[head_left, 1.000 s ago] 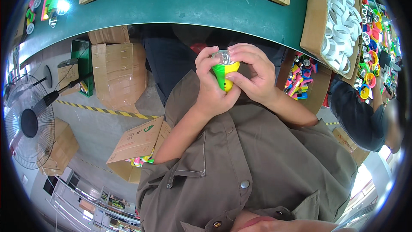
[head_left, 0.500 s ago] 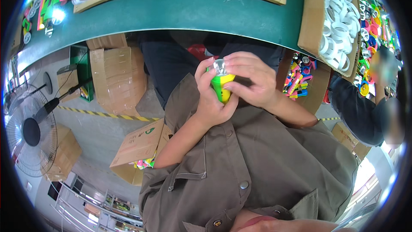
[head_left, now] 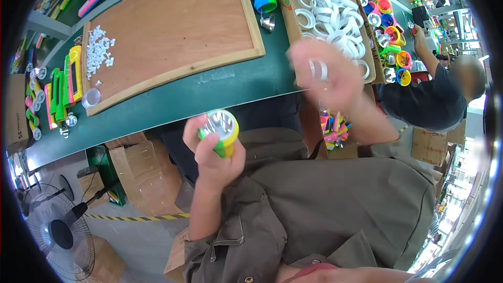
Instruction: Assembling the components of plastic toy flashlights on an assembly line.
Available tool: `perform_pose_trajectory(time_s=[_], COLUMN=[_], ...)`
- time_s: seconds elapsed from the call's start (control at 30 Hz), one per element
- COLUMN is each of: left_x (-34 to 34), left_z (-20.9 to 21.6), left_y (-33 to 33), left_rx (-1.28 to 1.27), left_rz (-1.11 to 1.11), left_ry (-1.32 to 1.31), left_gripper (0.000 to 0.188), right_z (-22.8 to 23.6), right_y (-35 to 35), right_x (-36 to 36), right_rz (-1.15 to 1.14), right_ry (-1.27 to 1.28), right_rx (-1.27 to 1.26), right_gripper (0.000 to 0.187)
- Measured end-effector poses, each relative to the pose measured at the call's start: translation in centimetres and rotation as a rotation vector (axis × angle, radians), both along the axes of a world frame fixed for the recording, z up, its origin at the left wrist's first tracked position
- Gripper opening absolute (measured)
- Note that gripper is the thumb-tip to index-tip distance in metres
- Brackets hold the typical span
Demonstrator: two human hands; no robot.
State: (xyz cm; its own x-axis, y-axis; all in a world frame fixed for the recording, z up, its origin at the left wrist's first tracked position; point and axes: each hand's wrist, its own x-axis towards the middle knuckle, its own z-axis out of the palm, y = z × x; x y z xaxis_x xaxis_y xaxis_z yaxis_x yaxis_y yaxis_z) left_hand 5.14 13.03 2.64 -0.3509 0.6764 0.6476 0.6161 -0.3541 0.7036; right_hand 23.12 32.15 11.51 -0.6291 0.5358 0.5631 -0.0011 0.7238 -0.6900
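The green table [head_left: 251, 82] spans the upper part of the view, its far side cut off by the top edge and the dark rim. A co-worker [head_left: 422, 99] in a dark shirt sits at the right. On the table lies a wood-framed tray [head_left: 167, 26], its top cropped; a fan [head_left: 60, 233] stands on the floor at the left. The carton [head_left: 286, 2] of white rings is partly covered by the person's right hand [head_left: 329, 76], too blurred to tell how far its fingers are bent or whether they grip the ring showing among them. The left hand [head_left: 216, 158] curls its fingers around a green-and-yellow flashlight [head_left: 229, 139], held in front of the table with its shiny end up and its lower part hidden in the palm. Small white pieces [head_left: 97, 50] lie heaped on the tray's left side.
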Motion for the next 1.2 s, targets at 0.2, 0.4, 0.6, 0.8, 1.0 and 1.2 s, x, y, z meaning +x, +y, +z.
perform_pose_trajectory(time_s=[0.2,0.4,0.6,0.8,1.0,1.2], left_x=[-2.5,-2.6,-2.8,-3.2,-2.9,-3.2], left_z=[0.5,1.2,2.1,5.6,6.6,6.6], left_y=[3.2,3.3,3.1,6.8,8.3,7.2], left_rx=[0.084,0.120,0.136,0.295,0.333,0.296], left_rz=[-0.028,0.045,0.075,-0.034,-0.037,0.009], left_ry=[-0.033,0.030,0.047,0.100,0.122,0.200], left_gripper=[0.080,0.081,0.085,0.086,0.081,0.074], right_z=[-2.2,-0.4,2.1,8.1,6.3,7.0], right_y=[16.0,13.9,14.2,4.6,-0.8,-2.2], right_x=[2.4,-1.2,2.4,-4.0,-8.8,-9.5], right_rz=[-0.243,-0.201,-0.193,0.311,0.298,0.288], right_ry=[-0.719,-1.342,-0.814,0.044,-0.033,-0.082], right_rx=[0.421,0.265,0.319,-0.292,-0.057,0.376], right_gripper=[0.048,0.057,0.050,0.022,0.045,0.061])
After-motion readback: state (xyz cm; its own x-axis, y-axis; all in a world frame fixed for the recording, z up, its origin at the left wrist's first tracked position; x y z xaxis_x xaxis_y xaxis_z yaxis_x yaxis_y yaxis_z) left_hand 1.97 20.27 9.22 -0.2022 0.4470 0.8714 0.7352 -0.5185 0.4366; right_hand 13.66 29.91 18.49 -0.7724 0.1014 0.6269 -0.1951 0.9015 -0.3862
